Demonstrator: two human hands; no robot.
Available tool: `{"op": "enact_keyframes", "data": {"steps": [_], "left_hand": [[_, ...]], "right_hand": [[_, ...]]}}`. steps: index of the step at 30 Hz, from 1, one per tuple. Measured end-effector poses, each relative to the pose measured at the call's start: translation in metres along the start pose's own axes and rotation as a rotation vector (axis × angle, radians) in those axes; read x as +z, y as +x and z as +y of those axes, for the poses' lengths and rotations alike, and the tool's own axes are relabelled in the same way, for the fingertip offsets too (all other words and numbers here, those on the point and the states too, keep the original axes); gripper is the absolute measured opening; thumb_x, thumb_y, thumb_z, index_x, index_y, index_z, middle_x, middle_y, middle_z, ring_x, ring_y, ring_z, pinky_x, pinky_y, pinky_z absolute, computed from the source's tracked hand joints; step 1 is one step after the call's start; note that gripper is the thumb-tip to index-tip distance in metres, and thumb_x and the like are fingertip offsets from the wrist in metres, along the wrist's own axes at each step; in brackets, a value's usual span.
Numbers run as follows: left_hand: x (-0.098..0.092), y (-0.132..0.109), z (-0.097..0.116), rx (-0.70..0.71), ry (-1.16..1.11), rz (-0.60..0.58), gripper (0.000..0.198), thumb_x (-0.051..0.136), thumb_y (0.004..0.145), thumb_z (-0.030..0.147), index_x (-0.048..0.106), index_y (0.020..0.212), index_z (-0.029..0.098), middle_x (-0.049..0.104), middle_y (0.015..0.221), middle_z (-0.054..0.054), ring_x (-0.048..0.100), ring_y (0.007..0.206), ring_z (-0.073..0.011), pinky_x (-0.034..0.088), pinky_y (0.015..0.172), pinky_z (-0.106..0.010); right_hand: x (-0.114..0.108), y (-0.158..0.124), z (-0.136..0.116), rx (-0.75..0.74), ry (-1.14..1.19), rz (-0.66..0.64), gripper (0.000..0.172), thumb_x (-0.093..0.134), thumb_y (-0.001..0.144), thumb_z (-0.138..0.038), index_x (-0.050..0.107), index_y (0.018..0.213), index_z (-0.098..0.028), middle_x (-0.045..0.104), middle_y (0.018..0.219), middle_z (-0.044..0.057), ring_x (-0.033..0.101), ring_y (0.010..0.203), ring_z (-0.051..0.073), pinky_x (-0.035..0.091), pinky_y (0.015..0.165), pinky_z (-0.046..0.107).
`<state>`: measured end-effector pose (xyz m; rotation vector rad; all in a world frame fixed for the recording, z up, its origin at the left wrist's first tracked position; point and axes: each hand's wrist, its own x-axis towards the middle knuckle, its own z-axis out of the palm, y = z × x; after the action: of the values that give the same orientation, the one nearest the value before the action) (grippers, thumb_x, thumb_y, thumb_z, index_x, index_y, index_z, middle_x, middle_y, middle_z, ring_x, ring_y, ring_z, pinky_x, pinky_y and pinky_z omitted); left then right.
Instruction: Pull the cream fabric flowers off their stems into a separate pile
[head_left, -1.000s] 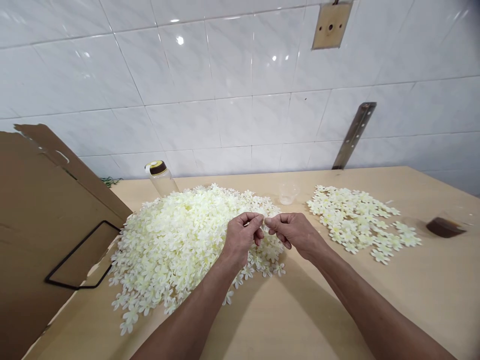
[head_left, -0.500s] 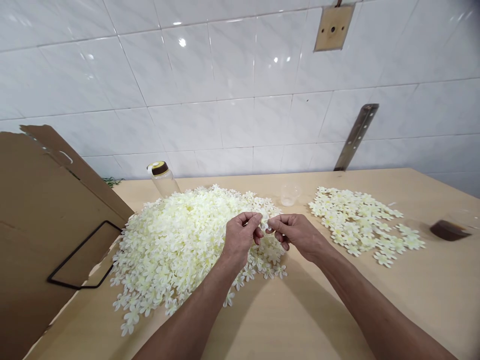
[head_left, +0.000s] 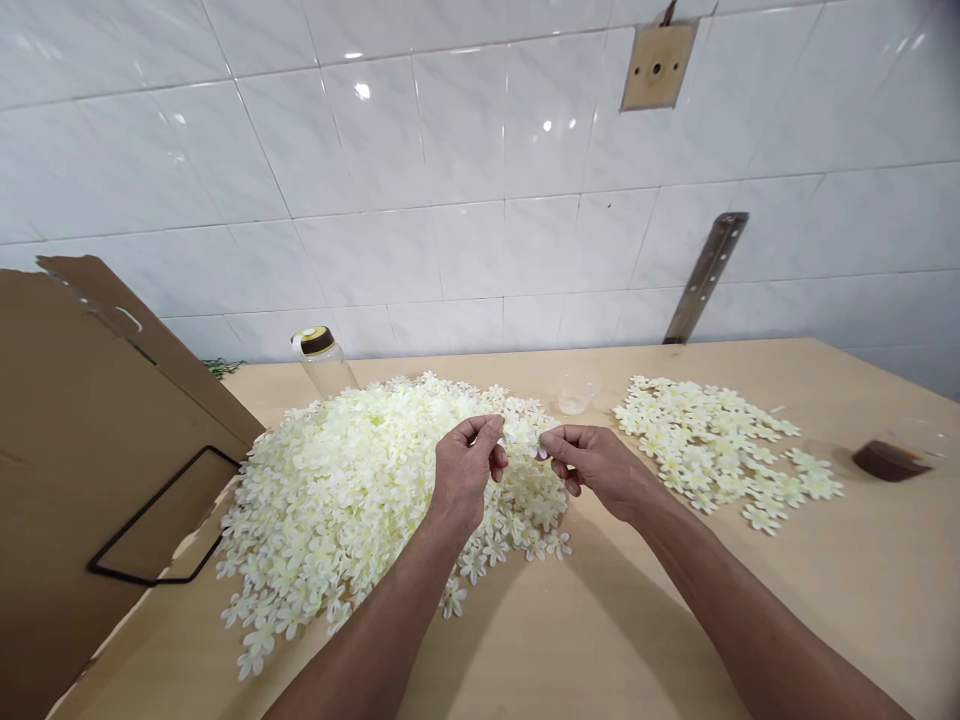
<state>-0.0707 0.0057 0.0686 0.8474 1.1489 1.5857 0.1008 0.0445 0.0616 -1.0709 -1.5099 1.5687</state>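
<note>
A large heap of white artificial flowers [head_left: 352, 480] covers the left and middle of the wooden table [head_left: 637, 640]. Over the heap's right edge, my right hand [head_left: 592, 462] pinches a small white flower [head_left: 529, 437] by its right side. Just left of that flower is my left hand [head_left: 469, 462], thumb and forefinger pressed together; whether it grips a petal is hard to tell against the white heap. On the right lies a flatter spread of similar flowers [head_left: 705, 430], a short way from my right hand.
A clear bottle with a brown and yellow lid [head_left: 319, 345] stands behind the heap. Behind my hands is a small clear cup [head_left: 576, 392]. A glass with dark liquid [head_left: 892, 460] is at far right. A cardboard box [head_left: 90, 420] with a black frame [head_left: 142, 510] stands left.
My left hand has moved slightly left, away from my right hand, and more of the white flower shows between them. My right hand has hardly moved.
</note>
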Motion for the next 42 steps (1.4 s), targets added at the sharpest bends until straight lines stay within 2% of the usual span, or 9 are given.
{"op": "enact_keyframes", "data": {"steps": [10, 12, 14, 16, 18, 22, 28, 34, 42], "left_hand": [[0.0, 0.0, 0.004, -0.005, -0.028, 0.004, 0.03, 0.078, 0.07, 0.039, 0.064, 0.08, 0.014, 0.052, 0.048, 0.004, 0.043, 0.043, -0.007, 0.031, 0.04, -0.019], [0.001, 0.0, 0.004, -0.009, -0.026, -0.008, 0.031, 0.078, 0.069, 0.04, 0.065, 0.079, 0.014, 0.052, 0.048, 0.004, 0.043, 0.043, -0.0068, 0.031, 0.04, -0.019], [0.001, -0.001, 0.002, -0.018, -0.013, -0.033, 0.031, 0.078, 0.069, 0.041, 0.066, 0.078, 0.014, 0.052, 0.048, 0.004, 0.043, 0.042, -0.0068, 0.031, 0.04, -0.019], [0.001, -0.002, -0.001, -0.024, 0.024, -0.063, 0.033, 0.077, 0.07, 0.043, 0.067, 0.08, 0.014, 0.052, 0.048, 0.004, 0.043, 0.041, -0.0069, 0.032, 0.04, -0.019], [0.001, -0.003, -0.006, -0.01, 0.09, -0.075, 0.034, 0.075, 0.072, 0.045, 0.069, 0.084, 0.014, 0.052, 0.046, 0.004, 0.041, 0.039, -0.0068, 0.031, 0.039, -0.02], [0.0, -0.005, -0.013, 0.067, 0.24, -0.057, 0.033, 0.071, 0.076, 0.047, 0.071, 0.086, 0.015, 0.052, 0.045, 0.004, 0.04, 0.037, -0.0067, 0.032, 0.039, -0.02], [0.003, -0.01, -0.018, 0.151, 0.305, -0.067, 0.025, 0.066, 0.081, 0.042, 0.07, 0.083, 0.017, 0.054, 0.048, 0.004, 0.043, 0.038, -0.0066, 0.037, 0.043, -0.02], [0.005, -0.009, -0.022, 0.112, 0.272, -0.064, 0.025, 0.066, 0.081, 0.041, 0.07, 0.084, 0.016, 0.054, 0.048, 0.004, 0.043, 0.038, -0.0067, 0.037, 0.041, -0.019], [0.005, -0.008, -0.021, 0.051, 0.21, -0.073, 0.028, 0.069, 0.078, 0.042, 0.069, 0.08, 0.015, 0.055, 0.047, 0.003, 0.043, 0.035, -0.007, 0.036, 0.036, -0.019]], "right_hand": [[0.011, -0.001, 0.004, -0.024, -0.114, 0.045, 0.047, 0.063, 0.08, -0.061, 0.057, 0.064, -0.017, 0.05, 0.058, -0.002, 0.042, 0.044, 0.008, 0.036, 0.04, 0.022], [0.012, -0.002, 0.004, -0.047, -0.183, 0.029, 0.041, 0.063, 0.081, -0.057, 0.064, 0.073, -0.017, 0.047, 0.055, -0.004, 0.04, 0.043, 0.008, 0.037, 0.041, 0.023], [0.013, -0.003, 0.004, -0.051, -0.228, 0.027, 0.039, 0.064, 0.081, -0.054, 0.07, 0.093, -0.018, 0.045, 0.053, -0.005, 0.038, 0.043, 0.009, 0.035, 0.042, 0.023], [0.013, -0.004, 0.003, -0.049, -0.197, 0.04, 0.048, 0.063, 0.082, -0.055, 0.069, 0.11, -0.018, 0.045, 0.054, -0.005, 0.036, 0.043, 0.009, 0.031, 0.04, 0.023], [0.014, -0.005, 0.001, -0.049, -0.078, 0.027, 0.055, 0.06, 0.083, -0.06, 0.066, 0.116, -0.016, 0.046, 0.056, -0.004, 0.034, 0.045, 0.008, 0.027, 0.039, 0.022], [0.015, -0.007, -0.004, -0.044, 0.083, -0.049, 0.054, 0.063, 0.082, -0.061, 0.069, 0.107, -0.013, 0.04, 0.053, -0.006, 0.028, 0.044, 0.007, 0.023, 0.038, 0.021], [0.015, -0.004, 0.001, -0.034, 0.03, 0.026, 0.043, 0.075, 0.072, -0.057, 0.07, 0.08, -0.014, 0.038, 0.048, -0.007, 0.028, 0.039, 0.005, 0.022, 0.037, 0.022], [0.016, -0.004, 0.0, -0.035, -0.053, 0.087, 0.042, 0.075, 0.07, -0.057, 0.065, 0.067, -0.016, 0.042, 0.049, -0.006, 0.034, 0.038, 0.006, 0.027, 0.037, 0.022], [0.015, -0.004, -0.001, -0.001, -0.114, 0.15, 0.045, 0.076, 0.066, -0.06, 0.065, 0.06, -0.016, 0.041, 0.041, -0.005, 0.033, 0.038, 0.008, 0.028, 0.037, 0.023]]}}
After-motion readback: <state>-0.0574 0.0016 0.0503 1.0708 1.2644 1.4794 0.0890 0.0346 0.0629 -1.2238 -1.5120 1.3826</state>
